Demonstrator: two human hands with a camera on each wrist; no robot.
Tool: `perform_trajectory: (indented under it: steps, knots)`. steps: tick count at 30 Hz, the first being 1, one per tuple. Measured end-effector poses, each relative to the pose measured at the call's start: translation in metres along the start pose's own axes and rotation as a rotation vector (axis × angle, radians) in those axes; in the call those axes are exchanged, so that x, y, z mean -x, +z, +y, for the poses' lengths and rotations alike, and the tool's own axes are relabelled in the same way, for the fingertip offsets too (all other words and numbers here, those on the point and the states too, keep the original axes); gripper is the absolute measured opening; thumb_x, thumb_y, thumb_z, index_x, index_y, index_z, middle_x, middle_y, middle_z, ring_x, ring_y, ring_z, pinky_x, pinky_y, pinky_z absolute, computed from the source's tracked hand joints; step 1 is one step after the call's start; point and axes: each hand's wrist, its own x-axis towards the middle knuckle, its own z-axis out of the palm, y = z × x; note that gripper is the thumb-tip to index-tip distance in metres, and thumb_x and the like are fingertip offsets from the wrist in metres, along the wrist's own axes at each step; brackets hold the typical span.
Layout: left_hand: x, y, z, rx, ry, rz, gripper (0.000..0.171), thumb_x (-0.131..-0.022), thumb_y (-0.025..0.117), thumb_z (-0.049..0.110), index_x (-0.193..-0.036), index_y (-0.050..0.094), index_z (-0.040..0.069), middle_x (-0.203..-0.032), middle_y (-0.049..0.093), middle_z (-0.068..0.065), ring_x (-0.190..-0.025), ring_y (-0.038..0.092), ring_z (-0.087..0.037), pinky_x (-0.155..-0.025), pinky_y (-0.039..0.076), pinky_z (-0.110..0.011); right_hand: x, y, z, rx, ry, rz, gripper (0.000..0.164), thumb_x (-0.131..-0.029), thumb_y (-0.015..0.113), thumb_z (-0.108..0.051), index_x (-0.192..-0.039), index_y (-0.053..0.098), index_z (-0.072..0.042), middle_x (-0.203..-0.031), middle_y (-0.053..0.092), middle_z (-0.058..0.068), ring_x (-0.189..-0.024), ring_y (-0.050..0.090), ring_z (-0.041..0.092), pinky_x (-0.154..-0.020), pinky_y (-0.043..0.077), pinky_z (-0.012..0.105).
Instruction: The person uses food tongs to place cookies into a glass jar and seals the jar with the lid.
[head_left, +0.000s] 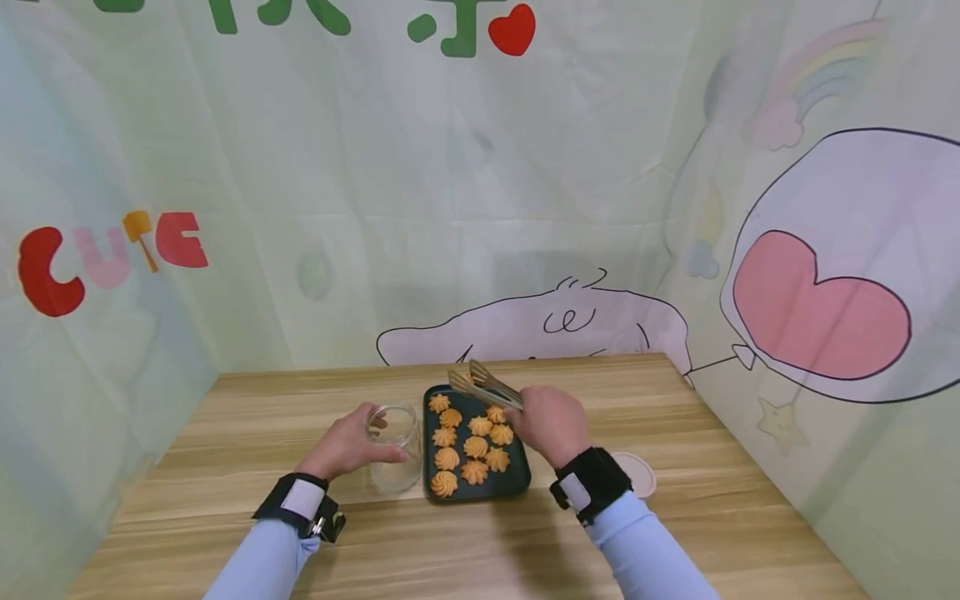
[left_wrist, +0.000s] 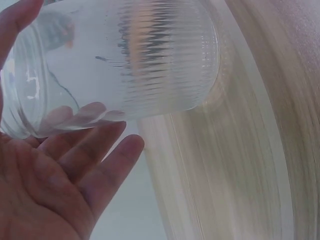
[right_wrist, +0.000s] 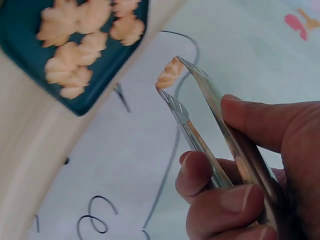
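Observation:
My left hand (head_left: pixel 356 442) grips a clear glass jar (head_left: pixel 396 475) near its rim, thumb on one side and fingers on the other. Ribbed glass shows on the jar (left_wrist: pixel 165 55) in the left wrist view. Beside it lies a dark tray (head_left: pixel 517 483) bearing several swirled cookies (head_left: pixel 476 447). Metal tongs (head_left: pixel 491 387) are held in my right hand (head_left: pixel 553 423), above the tray's far part. In the right wrist view, one cookie (right_wrist: pixel 170 73) sits between the tongs' tips, with thumb and fingers pressing the two arms.
A pale round lid (head_left: pixel 636 475) lies on the wooden table (head_left: pixel 300 558), right of the tray and partly behind the right wrist. A printed cloth backdrop (head_left: pixel 450 183) rises at the table's far edge and along both sides.

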Motion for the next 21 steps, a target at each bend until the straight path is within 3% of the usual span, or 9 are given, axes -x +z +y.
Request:
perform_trajectory:
  steps: [11, 21]
  knots:
    - [0.000, 0.000, 0.000, 0.005, 0.004, -0.001, 0.090, -0.072, 0.085, 0.044, -0.140, 0.044, 0.001, -0.133, 0.059, -0.019, -0.119, 0.058, -0.037, -0.093, 0.052, -0.050, 0.019, -0.026, -0.029, -0.003, -0.089, 0.025, 0.032, -0.089, 0.070, -0.039, -0.073, 0.062, -0.012, -0.056, 0.047, -0.003, -0.048, 0.043, 0.013, -0.042, 0.031, 0.026]
    - [0.000, 0.000, 0.000, 0.003, -0.005, 0.002, 0.088, -0.071, 0.086, 0.043, -0.139, 0.045, 0.003, -0.133, 0.059, -0.018, -0.119, 0.058, -0.037, -0.093, 0.052, -0.050, 0.037, -0.037, -0.053, 0.014, -0.175, 0.066, 0.028, -0.087, 0.072, -0.040, -0.083, 0.067, -0.013, -0.058, 0.050, -0.006, -0.049, 0.043, 0.010, -0.041, 0.032, 0.025]
